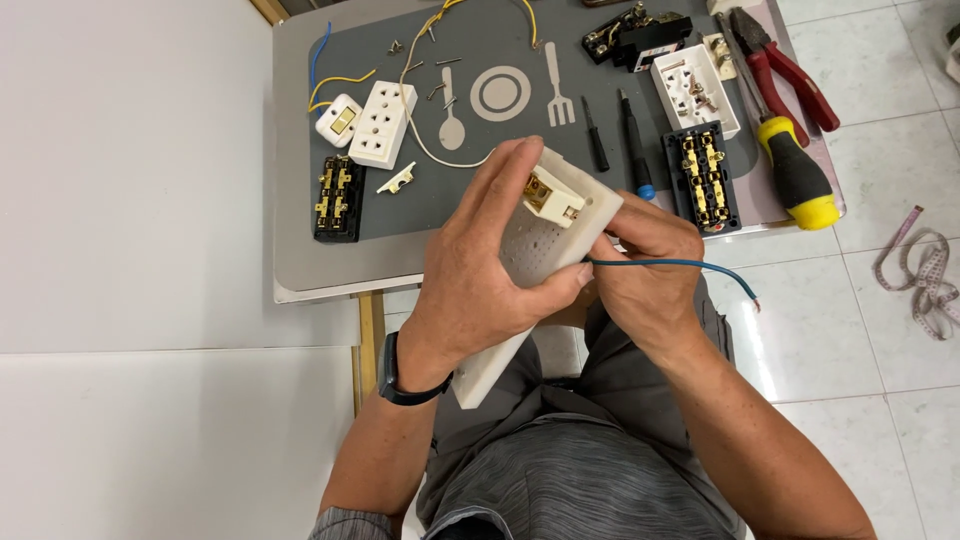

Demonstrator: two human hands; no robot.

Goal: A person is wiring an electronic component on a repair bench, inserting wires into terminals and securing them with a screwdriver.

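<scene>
White perforated mounting board [535,250] w/ a small switch module [548,192] on it sits above the lap, just in front of the surface [300,270]; left hand [480,270] has its grip wrapped round the board. Right hand [645,265] pinches a blue wire [690,266] at the board's edge, wire trailing off to the right. On the surface beyond: white 3-outlet socket [382,123], black terminal block [704,177], yellow/black screwdriver [795,175], red pliers [785,65].

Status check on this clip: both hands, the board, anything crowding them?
Left hand grips white perforated board, small switch block mounted on it. Right hand pinches blue wire at the board's edge. Nothing between the hands; tools lie on the table beyond.
</scene>
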